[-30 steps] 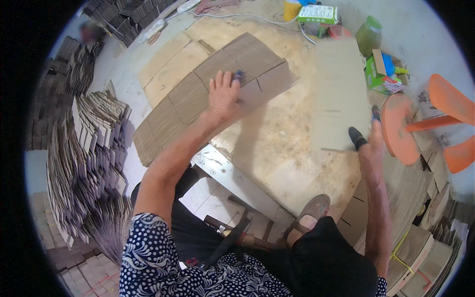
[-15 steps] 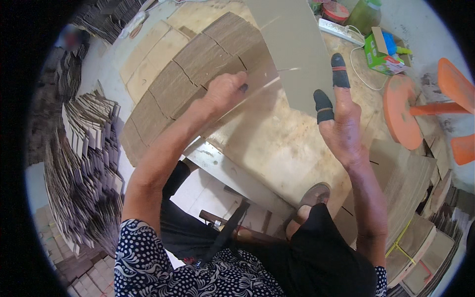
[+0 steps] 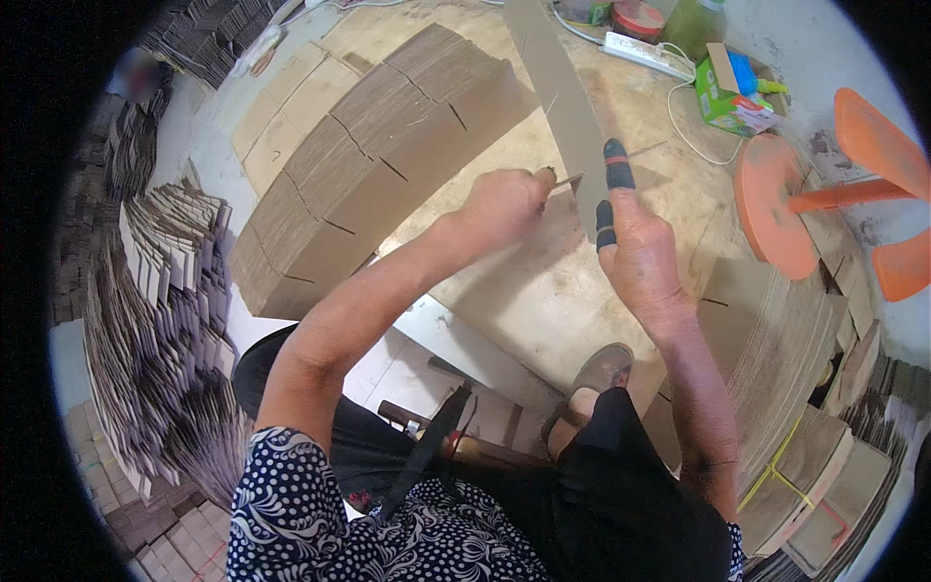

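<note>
My right hand (image 3: pixel 645 252) is closed on a long grey-brown cardboard strip (image 3: pixel 558 92) that stands nearly on edge, with slits across it. Black finger covers wrap two of its digits. To its left, my left hand (image 3: pixel 504 209) is closed, its fingertips against a thin strip (image 3: pixel 565 182) seen edge-on, which meets the cardboard strip near its lower end. Another thin edge shows beyond my right fingers; whether it is the same piece I cannot tell. Left of my hands a curved stack of slotted cardboard strips (image 3: pixel 369 145) lies on the wooden table (image 3: pixel 485 262).
More cardboard strips (image 3: pixel 766 330) are stacked beside my right forearm. Folded dividers (image 3: pixel 155 320) fill the left side. At the back right are a white power strip (image 3: pixel 645 53) with its cable, a green box (image 3: pixel 732 97) and an orange stand (image 3: pixel 776 209). My foot (image 3: pixel 601 378) is below.
My left hand has moved right, off the stack and up to the cardboard strip. My right hand has shifted slightly left and turned that strip from broad face toward its edge.
</note>
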`<state>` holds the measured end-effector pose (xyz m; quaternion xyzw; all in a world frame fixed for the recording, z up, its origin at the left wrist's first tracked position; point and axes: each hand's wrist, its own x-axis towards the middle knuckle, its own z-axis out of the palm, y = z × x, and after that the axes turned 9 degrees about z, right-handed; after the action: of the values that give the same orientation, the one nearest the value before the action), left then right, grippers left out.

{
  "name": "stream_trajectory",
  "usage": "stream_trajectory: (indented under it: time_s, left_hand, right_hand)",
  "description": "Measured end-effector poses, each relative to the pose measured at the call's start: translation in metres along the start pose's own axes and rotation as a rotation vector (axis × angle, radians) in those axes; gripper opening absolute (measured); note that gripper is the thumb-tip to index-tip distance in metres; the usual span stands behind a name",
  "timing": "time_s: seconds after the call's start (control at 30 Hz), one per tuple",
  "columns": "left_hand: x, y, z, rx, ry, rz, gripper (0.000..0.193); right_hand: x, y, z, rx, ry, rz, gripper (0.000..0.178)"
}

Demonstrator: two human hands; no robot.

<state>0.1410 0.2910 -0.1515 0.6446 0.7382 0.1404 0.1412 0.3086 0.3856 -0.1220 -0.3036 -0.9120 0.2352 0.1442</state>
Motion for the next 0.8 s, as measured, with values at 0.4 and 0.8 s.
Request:
stream_trajectory:
  time_s: [0.4,0.8]
  left_hand:
    - [-0.01,0.029,0.028,-0.144,-0.103,-0.009,0.021]
    - [-0.041,-0.006,0.025,-0.324,0.489,0.07,0.045]
  right_hand:
    - [-0.032,0.025,-0.002,-0.038,-0.116,0.133,0.072]
    - [-0.032,0.015,-0.037,0.136,0.087,0.249,0.026]
